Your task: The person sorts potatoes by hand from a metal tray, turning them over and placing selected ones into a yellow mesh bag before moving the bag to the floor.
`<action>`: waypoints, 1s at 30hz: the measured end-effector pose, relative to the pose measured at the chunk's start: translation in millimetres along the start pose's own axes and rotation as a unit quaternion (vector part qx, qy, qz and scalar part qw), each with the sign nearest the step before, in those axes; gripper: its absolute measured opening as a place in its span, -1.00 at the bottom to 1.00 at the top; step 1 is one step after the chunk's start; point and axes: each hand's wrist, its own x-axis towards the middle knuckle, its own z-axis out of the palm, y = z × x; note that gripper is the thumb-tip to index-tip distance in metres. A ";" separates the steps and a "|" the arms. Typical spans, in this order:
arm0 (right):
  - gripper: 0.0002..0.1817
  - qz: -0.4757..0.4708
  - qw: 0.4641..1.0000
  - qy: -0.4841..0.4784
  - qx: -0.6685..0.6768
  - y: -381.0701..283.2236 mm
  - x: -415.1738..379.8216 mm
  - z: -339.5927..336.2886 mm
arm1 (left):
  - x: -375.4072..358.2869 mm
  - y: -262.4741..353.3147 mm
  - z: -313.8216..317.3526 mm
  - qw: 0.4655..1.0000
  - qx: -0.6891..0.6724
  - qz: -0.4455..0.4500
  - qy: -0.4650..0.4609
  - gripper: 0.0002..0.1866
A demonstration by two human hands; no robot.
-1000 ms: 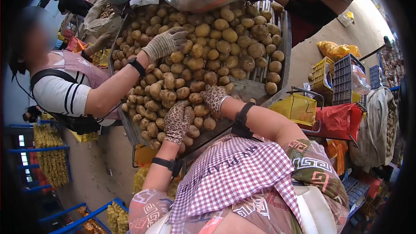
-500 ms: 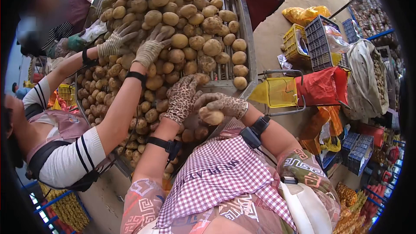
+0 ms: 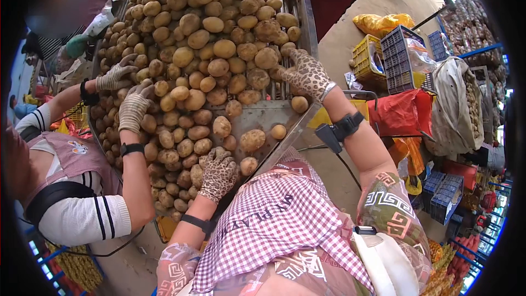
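Both my hands wear leopard-print gloves. My left hand (image 3: 219, 174) lies over potatoes at the near edge of the heap, fingers extended and touching them. My right hand (image 3: 308, 74) reaches to the table's right side, fingers apart against potatoes there; no potato is clearly gripped. A large heap of brown potatoes (image 3: 194, 68) covers the sorting table. Between my hands, a few potatoes lie loose on a bare metal plate (image 3: 260, 115), among them a large potato (image 3: 252, 140) and a smaller round potato (image 3: 278, 131).
At left, a co-worker's striped-gloved hands (image 3: 134, 107) touch the same heap. A green-gloved hand (image 3: 76, 46) is beyond. The table has a metal side rail (image 3: 309, 16). On the right stand a yellow crate (image 3: 366, 57), a dark crate (image 3: 399, 57) and a red bag (image 3: 402, 114).
My right hand has let go of a potato and moved away to the right rail. My left hand has come back toward me. The co-worker's hands have shifted left and nearer.
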 end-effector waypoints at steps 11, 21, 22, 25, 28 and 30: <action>-0.31 -0.014 0.997 -0.061 -0.038 -15.8 29.9 34.4 | 49.7 -6.7 -35.3 0.962 -0.204 -0.104 0.147 -0.77; -0.41 0.126 0.545 -0.168 0.812 68.4 -117.8 99.4 | 149.4 58.6 -24.3 0.928 -0.363 0.066 0.046 -0.27; -0.44 0.177 0.377 -0.149 0.897 60.8 -136.5 81.6 | 148.7 60.0 -24.8 0.929 -0.361 0.079 0.020 -0.29; -0.42 0.194 0.510 -0.040 0.837 93.8 -162.1 45.6 | 138.6 73.4 -31.2 0.947 -0.293 0.112 -0.063 -0.32; -0.53 0.213 0.508 0.023 0.834 164.1 -168.7 15.6 | 104.2 57.0 -14.3 0.983 -0.117 0.130 -0.052 -0.32; -0.62 0.208 0.555 0.051 0.804 225.1 -170.7 11.4 | 74.9 44.3 -4.6 0.989 -0.098 0.100 -0.046 -0.36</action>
